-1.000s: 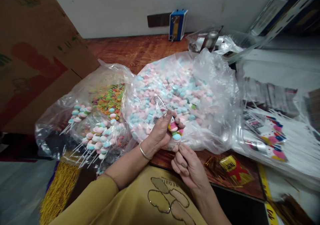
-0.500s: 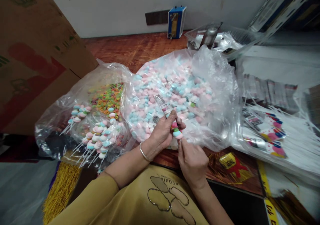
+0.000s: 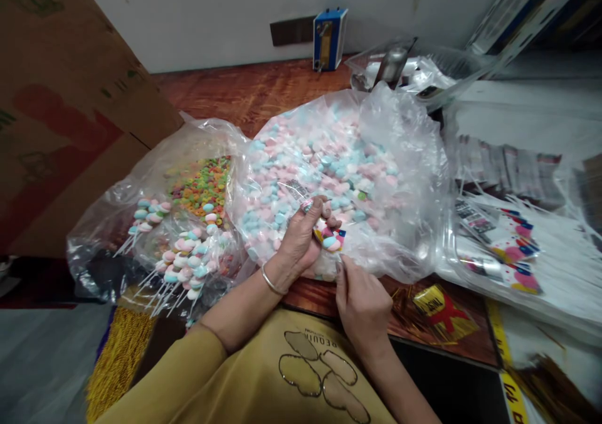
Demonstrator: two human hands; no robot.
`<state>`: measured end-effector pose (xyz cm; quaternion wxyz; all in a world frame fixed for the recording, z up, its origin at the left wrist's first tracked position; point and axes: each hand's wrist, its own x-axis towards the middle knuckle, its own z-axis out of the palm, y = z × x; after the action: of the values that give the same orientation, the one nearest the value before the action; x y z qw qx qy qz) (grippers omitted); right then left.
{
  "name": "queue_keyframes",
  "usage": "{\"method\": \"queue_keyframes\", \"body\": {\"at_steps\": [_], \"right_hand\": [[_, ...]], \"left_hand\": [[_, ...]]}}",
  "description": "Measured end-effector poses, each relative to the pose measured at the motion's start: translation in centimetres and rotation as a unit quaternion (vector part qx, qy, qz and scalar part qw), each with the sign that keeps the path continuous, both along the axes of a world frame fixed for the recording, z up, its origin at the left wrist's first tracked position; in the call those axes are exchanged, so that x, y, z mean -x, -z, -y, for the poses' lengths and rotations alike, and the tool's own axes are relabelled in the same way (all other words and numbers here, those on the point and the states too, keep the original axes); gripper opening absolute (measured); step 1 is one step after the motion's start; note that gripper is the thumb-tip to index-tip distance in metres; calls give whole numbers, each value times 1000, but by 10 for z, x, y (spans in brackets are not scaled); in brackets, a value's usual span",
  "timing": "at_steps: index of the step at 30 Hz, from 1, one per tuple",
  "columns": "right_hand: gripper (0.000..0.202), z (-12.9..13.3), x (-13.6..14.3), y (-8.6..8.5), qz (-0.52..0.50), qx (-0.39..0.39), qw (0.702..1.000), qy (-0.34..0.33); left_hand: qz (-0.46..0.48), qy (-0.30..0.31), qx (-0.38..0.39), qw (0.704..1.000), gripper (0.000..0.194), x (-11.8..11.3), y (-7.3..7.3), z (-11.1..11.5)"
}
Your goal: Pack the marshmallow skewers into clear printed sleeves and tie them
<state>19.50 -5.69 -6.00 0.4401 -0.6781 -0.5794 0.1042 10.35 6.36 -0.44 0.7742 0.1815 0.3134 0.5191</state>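
Observation:
My left hand point(image 3: 301, 234), with a silver bangle on its wrist, is closed around a small printed plastic bag point(image 3: 340, 237). A marshmallow skewer point(image 3: 332, 244) sits in or against this bag, its pink-and-blue end showing; the fingers hide the rest. Just below, my right hand point(image 3: 363, 305) pinches the skewer's white stick. Beneath and beyond the hands lies a large clear bag of pink, blue and white marshmallows point(image 3: 282, 160). Finished-looking marshmallow skewers point(image 3: 185, 258) lie in a pile at the left.
A bag of colourful cereal rings point(image 3: 202, 182) is at left beside a tall cardboard box point(image 3: 70, 123). At right, a clear tray point(image 3: 451, 267) holds white sticks and printed bags point(image 3: 517, 248). A packet of gold twist ties point(image 3: 439, 311) lies near the front edge. A blue device point(image 3: 329, 38) stands against the wall.
The printed bag's colourful end has come down around the skewer's marshmallows, which were more exposed before. My left hand has shifted slightly left and up; my right hand keeps its pinch below.

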Motion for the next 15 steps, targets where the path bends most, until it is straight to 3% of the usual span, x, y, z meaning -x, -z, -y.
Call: {"method": "queue_keyframes", "body": {"at_steps": [2,3,5,6,8,10,11,13,15], "right_hand": [[26,3,-1,2,58,-21,998,-3],[27,4,-1,2,18,-8,1000,-22],[31,6,0,-1,-188,57,978,-74],[33,6,1,-3,-321,98,937,-98],[34,4,3,-10,-546,161,811,-132],[32,0,7,-16,-663,177,711,-156],[30,-2,8,-19,-686,177,687,-163],[31,-6,11,-21,-684,169,692,-156],[34,-7,12,-22,-611,155,765,-131]], "left_hand": [[1,-3,11,1000,36,0,-2,-1],[6,0,13,1000,36,0,-2,-1],[27,11,8,1000,38,1,-2,-1],[40,20,2,999,39,2,-3,-1],[56,35,-3,998,41,2,-3,0],[53,52,0,997,43,-1,-2,4],[47,60,3,997,45,-2,-1,7],[35,77,6,996,48,-6,1,15],[23,91,11,996,51,-9,5,21]]}}
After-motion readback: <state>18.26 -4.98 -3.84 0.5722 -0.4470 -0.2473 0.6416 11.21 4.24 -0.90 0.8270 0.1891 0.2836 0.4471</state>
